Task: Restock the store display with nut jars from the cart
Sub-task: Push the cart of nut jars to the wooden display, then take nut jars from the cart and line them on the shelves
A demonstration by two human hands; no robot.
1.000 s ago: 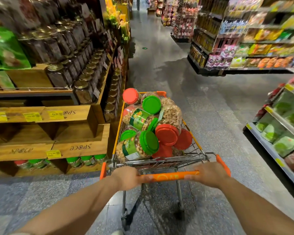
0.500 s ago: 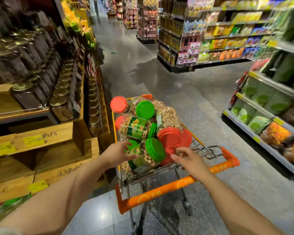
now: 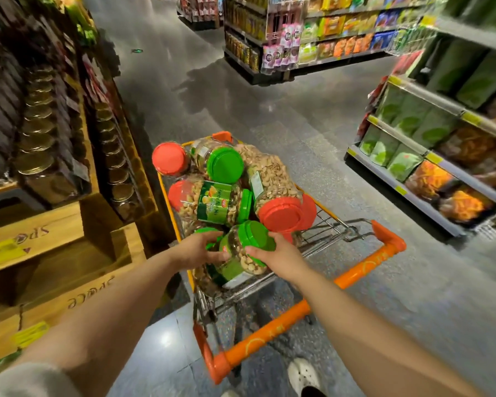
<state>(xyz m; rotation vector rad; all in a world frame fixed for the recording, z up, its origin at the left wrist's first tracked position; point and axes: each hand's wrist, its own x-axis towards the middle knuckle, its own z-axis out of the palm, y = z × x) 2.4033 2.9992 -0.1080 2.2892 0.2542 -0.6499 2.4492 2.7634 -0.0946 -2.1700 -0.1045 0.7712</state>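
An orange-handled wire cart point(image 3: 355, 277) stands in the aisle, piled with several clear nut jars with green or red lids. The nearest one, a green-lidded nut jar point(image 3: 242, 252), lies on its side at the cart's near end. My left hand point(image 3: 196, 250) grips its left side and my right hand point(image 3: 275, 257) grips its lid end from the right. Behind it lie a jar with a green label point(image 3: 212, 203) and a red-lidded jar point(image 3: 281, 213).
To the left stands a wooden display point(image 3: 40, 233) with crate-like shelves and rows of gold-lidded jars point(image 3: 38, 138) above. Shelving with green and orange snack bags point(image 3: 430, 156) lines the right. The grey aisle floor point(image 3: 241, 96) stretches ahead. A white shoe point(image 3: 302, 373) shows below the cart.
Both hands left the cart handle, reached into the basket and closed round the nearest green-lidded jar. The view swung left, closer to the wooden display.
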